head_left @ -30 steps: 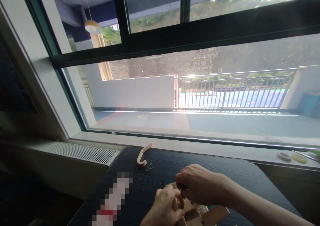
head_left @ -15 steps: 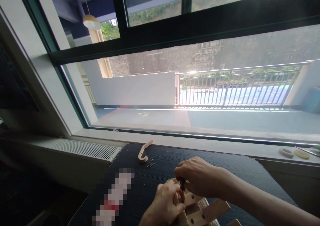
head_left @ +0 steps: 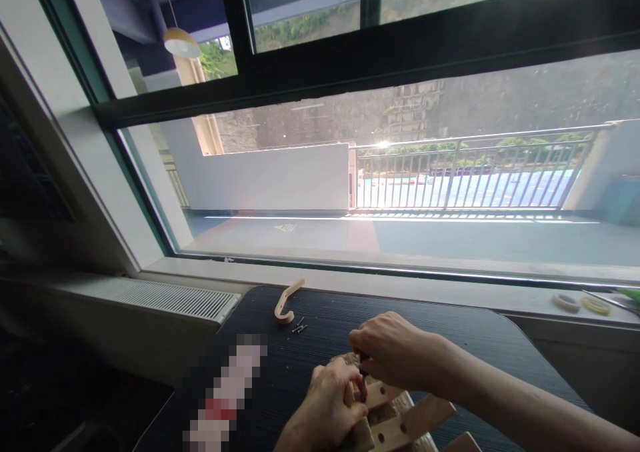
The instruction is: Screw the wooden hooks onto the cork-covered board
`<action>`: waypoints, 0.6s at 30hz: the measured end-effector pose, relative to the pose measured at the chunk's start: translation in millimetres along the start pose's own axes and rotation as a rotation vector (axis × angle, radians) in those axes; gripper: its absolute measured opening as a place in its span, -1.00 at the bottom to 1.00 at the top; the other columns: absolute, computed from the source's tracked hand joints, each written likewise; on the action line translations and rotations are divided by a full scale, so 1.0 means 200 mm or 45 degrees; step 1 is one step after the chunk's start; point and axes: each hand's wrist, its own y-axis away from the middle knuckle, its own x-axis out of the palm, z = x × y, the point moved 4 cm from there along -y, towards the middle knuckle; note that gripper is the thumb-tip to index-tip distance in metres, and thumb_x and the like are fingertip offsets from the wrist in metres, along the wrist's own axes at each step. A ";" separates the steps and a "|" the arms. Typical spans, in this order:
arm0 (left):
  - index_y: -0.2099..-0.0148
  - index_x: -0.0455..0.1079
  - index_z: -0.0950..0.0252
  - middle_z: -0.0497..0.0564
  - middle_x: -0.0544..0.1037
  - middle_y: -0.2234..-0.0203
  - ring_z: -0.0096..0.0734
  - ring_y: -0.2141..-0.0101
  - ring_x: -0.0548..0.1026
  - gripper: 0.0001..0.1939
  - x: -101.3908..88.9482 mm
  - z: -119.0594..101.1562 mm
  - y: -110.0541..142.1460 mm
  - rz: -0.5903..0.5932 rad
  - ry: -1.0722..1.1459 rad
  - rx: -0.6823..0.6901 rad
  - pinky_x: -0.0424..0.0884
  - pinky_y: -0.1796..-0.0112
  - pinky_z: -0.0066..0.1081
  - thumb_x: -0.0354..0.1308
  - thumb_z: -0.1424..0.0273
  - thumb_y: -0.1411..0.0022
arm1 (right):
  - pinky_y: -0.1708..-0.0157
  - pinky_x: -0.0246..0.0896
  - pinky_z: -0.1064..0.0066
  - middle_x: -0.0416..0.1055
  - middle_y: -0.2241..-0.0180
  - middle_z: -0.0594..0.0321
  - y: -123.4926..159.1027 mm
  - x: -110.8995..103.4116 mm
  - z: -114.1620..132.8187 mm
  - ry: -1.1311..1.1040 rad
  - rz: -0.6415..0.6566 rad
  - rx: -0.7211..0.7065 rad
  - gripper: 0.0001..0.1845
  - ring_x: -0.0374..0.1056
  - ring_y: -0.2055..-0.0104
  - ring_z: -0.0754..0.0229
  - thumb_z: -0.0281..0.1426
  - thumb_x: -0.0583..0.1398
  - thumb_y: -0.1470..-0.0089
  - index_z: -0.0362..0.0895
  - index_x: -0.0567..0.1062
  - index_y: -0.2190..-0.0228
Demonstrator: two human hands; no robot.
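Note:
My right hand (head_left: pixel 387 345) is closed around the dark handle of a screwdriver (head_left: pixel 363 372), which points down at a wooden assembly. My left hand (head_left: pixel 333 395) grips the near left part of that wooden assembly (head_left: pixel 415 422), its fingers close beside the screwdriver's tip. Pale slats with dark round holes make up the assembly, and a rougher light surface shows between them. Whether the tip sits on a screw is hidden by my fingers. Farther back on the table lie a hook-shaped wooden piece (head_left: pixel 286 304) and several screws (head_left: pixel 300 327).
The dark table (head_left: pixel 240 309) stands against a window sill (head_left: pixel 340 282). Two tape rolls (head_left: pixel 566 302) rest on the sill at right. On the table's left lies a blurred-out pinkish strip (head_left: pixel 225 392). A white radiator (head_left: pixel 175 297) is at left.
The whole view has shifted slightly. The screwdriver's handle appears a little turned in my right hand, while both hands stay in nearly the same place.

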 end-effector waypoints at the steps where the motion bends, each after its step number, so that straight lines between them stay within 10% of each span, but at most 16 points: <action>1: 0.18 0.41 0.17 -0.06 0.44 0.13 -0.28 0.14 0.34 -0.71 0.00 0.00 0.00 0.001 0.004 -0.002 0.23 0.07 -0.33 0.10 0.45 0.01 | 0.54 -0.02 0.44 0.48 0.46 0.17 0.00 0.00 0.00 0.002 -0.008 0.002 -0.85 0.39 0.44 0.16 -0.47 0.13 0.06 -0.17 0.49 0.39; 18: 0.18 0.41 0.15 -0.08 0.45 0.13 -0.29 0.16 0.36 -0.71 0.01 0.04 -0.02 -0.025 0.033 0.024 0.24 0.10 -0.37 0.15 0.40 0.04 | 0.50 0.04 0.42 0.47 0.47 0.16 0.01 0.01 0.01 -0.052 -0.012 0.002 -0.83 0.38 0.44 0.17 -0.45 0.07 0.01 -0.19 0.47 0.40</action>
